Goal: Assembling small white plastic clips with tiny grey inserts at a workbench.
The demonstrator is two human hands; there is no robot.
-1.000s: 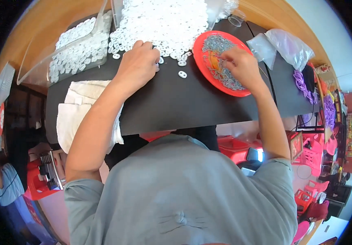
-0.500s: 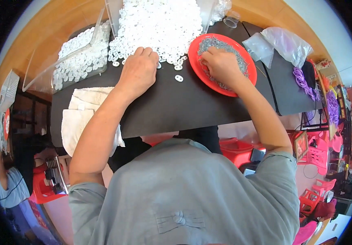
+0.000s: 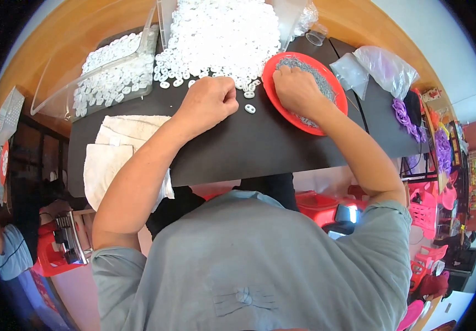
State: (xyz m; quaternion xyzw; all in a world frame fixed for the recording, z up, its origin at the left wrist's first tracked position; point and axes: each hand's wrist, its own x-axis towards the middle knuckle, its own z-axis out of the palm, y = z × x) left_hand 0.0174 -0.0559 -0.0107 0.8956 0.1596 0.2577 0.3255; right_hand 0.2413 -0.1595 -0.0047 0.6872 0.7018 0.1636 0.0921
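Observation:
A big heap of small white oval pieces with holes (image 3: 224,41) fills a clear bin and spills onto the dark table. My left hand (image 3: 207,105) is closed in a pinch at the near edge of this heap; whatever lies between its fingertips is too small or hidden to name. Over a red plate (image 3: 269,91) of small grey metal screws or nails (image 3: 323,83), my right hand (image 3: 296,88) has its fingers curled down, fingertips hidden among the metal. Between both hands, a single white two-holed piece (image 3: 250,108) lies on the table.
On the left, a clear tray (image 3: 114,71) holds more white pieces. A cream towel (image 3: 111,160) hangs over the table's near edge. Plastic bags (image 3: 387,69) and a purple cord (image 3: 406,118) lie at right. Another person (image 3: 12,248) is at far left.
My left hand has drawn back from the heap toward me and slightly right, its fingers turned into a pinch. My right hand stays over the plate, its fingers now reaching down into the metal pieces.

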